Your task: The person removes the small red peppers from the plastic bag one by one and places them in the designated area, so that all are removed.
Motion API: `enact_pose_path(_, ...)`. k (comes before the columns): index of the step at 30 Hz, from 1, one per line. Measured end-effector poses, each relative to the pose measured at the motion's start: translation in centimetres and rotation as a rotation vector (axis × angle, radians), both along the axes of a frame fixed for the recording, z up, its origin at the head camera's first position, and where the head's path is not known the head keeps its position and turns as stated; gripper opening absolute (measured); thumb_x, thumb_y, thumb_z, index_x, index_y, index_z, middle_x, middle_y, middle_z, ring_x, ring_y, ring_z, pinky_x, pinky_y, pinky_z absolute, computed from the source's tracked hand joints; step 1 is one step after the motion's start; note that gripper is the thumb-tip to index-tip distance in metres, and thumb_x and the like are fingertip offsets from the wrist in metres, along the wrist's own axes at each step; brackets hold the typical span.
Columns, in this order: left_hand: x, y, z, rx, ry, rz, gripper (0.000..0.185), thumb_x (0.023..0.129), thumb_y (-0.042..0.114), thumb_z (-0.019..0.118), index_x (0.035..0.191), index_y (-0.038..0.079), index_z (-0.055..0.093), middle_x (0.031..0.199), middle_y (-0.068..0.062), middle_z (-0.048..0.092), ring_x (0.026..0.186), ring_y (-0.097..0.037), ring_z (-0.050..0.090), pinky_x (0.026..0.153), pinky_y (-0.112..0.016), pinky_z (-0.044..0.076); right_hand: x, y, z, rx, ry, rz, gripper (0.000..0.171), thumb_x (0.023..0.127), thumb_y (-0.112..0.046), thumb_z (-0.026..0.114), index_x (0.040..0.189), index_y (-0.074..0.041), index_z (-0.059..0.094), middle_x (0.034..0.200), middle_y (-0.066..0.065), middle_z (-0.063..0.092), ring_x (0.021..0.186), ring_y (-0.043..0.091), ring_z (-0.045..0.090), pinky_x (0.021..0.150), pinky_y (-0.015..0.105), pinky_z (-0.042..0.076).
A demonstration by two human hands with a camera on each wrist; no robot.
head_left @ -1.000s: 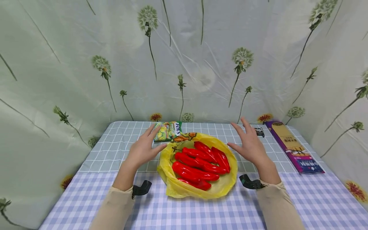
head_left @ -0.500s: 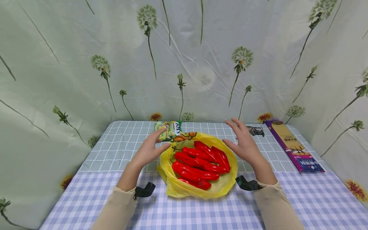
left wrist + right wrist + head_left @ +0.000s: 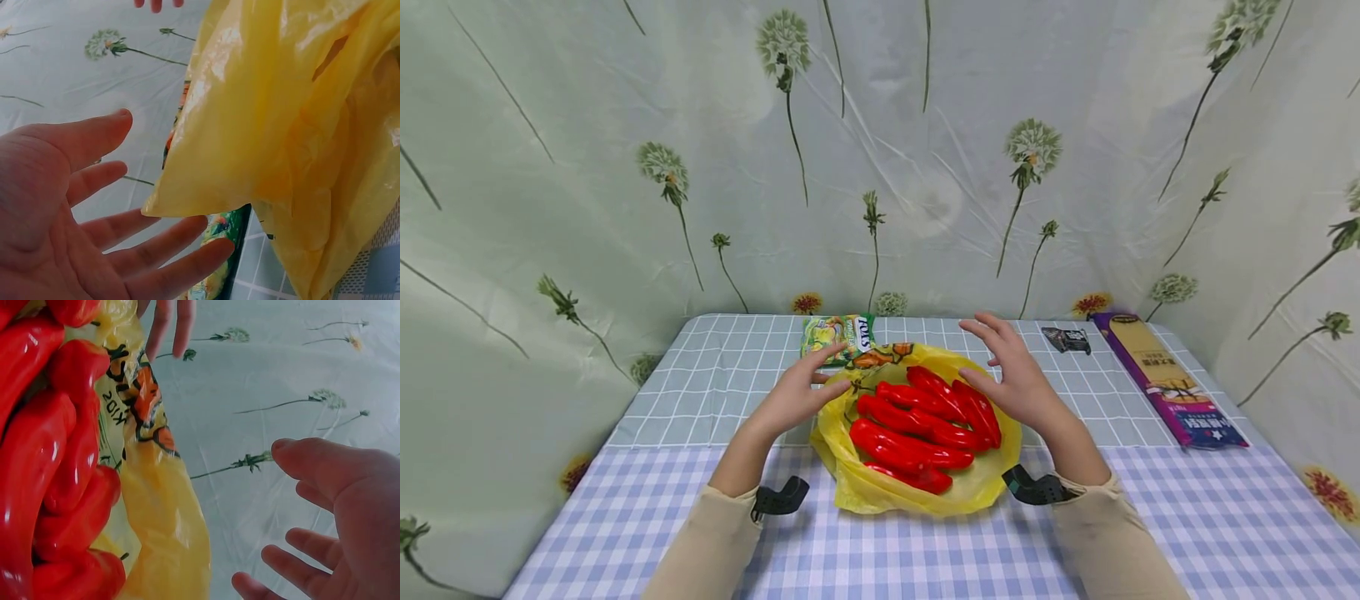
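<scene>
A yellow plastic bag (image 3: 895, 500), its mouth spread wide, holds several glossy long red peppers (image 3: 910, 454). My left hand (image 3: 797, 393) hovers at the bag's far left rim, thumb apart from the fingers and nothing in the palm. Its fingers (image 3: 169, 244) reach just under a yellow corner in the left wrist view. On the far right side, my right hand (image 3: 1011, 379) hangs over the rim, fingers loosely spread and holding nothing. The right wrist view shows the right thumb (image 3: 312, 456) apart from the bag's printed edge (image 3: 147, 400).
Behind the bag lies a green snack packet (image 3: 835, 333). A small dark packet (image 3: 1067, 339) rests at the back right, beside a long purple and gold package (image 3: 1165, 379). A floral curtain (image 3: 925, 167) rises behind the checked tablecloth (image 3: 1195, 517).
Both hands have come inward, the left moving right and the right moving left over the bag's rim. The dark packet has come into full sight. The bag and peppers stay put.
</scene>
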State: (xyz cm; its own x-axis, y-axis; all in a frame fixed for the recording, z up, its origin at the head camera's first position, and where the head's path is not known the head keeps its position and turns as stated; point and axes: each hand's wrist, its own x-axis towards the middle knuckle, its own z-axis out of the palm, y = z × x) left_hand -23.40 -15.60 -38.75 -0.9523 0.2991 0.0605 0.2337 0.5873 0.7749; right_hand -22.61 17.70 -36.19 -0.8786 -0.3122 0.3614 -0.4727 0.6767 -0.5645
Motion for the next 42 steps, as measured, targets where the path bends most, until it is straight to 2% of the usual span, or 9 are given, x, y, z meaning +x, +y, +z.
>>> enact_pose_path(3,-0.1,0.0,0.0,-0.014,-0.002,0.005,0.059,0.096,0.025,0.066,0.151,0.020,0.045,0.153,-0.014,0.047,0.118,-0.040,0.062,0.087,-0.045,0.059,0.2,-0.4,0.0,-0.027,-0.019,0.039,0.063,0.088,-0.017,0.073,0.146,-0.015,0.048,0.159,0.015,0.032,0.136,0.035,0.042,0.093,0.052,0.055)
enact_pose_path(7,0.0,0.1,0.0,-0.023,0.004,0.018,0.056,0.094,0.022,0.068,0.147,0.020,0.050,0.143,-0.015,0.057,0.107,-0.036,0.065,0.080,-0.039,0.060,0.6,-1.4,0.0,-0.102,-0.084,0.142,0.059,0.090,-0.016,0.071,0.145,-0.014,0.050,0.157,0.014,0.037,0.137,0.035,0.044,0.095,0.054,0.054)
enact_pose_path(11,-0.1,0.1,-0.2,-0.034,0.001,0.011,0.053,0.093,0.020,0.069,0.144,0.019,0.054,0.137,-0.016,0.061,0.100,-0.030,0.065,0.071,-0.033,0.059,1.2,-2.4,-0.2,-0.142,-0.160,0.235,0.056,0.091,-0.017,0.070,0.144,-0.017,0.051,0.154,0.012,0.042,0.136,0.035,0.045,0.096,0.053,0.054)
enact_pose_path(19,0.0,0.1,-0.5,-0.051,-0.001,-0.014,0.041,0.093,0.020,0.069,0.134,0.018,0.063,0.140,-0.011,0.060,0.095,-0.028,0.065,0.067,-0.029,0.055,1.8,-4.2,-0.8,-0.096,-0.254,0.354,0.054,0.093,-0.022,0.068,0.144,-0.017,0.050,0.144,0.010,0.053,0.127,0.036,0.054,0.092,0.041,0.057)
enact_pose_path(24,-0.1,0.2,-0.8,-0.047,-0.007,-0.020,0.041,0.093,0.017,0.069,0.134,0.014,0.064,0.140,-0.014,0.059,0.091,-0.025,0.062,0.064,-0.028,0.054,2.2,-4.9,-0.9,-0.068,-0.325,0.413,0.053,0.094,-0.024,0.068,0.144,-0.019,0.050,0.142,0.011,0.056,0.122,0.032,0.060,0.092,0.041,0.057)
enact_pose_path(30,-0.1,0.4,-0.8,-0.031,-0.006,-0.006,0.041,0.091,0.010,0.068,0.132,0.015,0.065,0.134,-0.014,0.061,0.078,-0.020,0.059,0.057,-0.028,0.052,2.6,-5.3,-1.1,-0.012,-0.436,0.491,0.051,0.093,-0.024,0.069,0.141,-0.015,0.054,0.140,0.007,0.059,0.120,0.024,0.062,0.094,0.039,0.056)
enact_pose_path(35,-0.1,0.5,-0.7,-0.030,-0.001,0.001,0.042,0.091,0.007,0.065,0.132,0.016,0.066,0.132,-0.013,0.061,0.080,-0.020,0.058,0.058,-0.028,0.052,2.7,-5.6,-1.1,0.018,-0.481,0.518,0.050,0.092,-0.023,0.070,0.140,-0.014,0.055,0.138,0.004,0.060,0.119,0.021,0.063,0.094,0.035,0.056)
enact_pose_path(42,0.0,0.6,-0.5,-0.034,0.009,-0.003,0.041,0.091,0.007,0.064,0.131,0.017,0.067,0.133,-0.012,0.062,0.083,-0.021,0.058,0.060,-0.028,0.052,2.9,-6.1,-1.2,0.083,-0.491,0.482,0.053,0.091,-0.026,0.072,0.140,-0.019,0.056,0.135,-0.001,0.062,0.118,0.019,0.062,0.093,0.036,0.057)
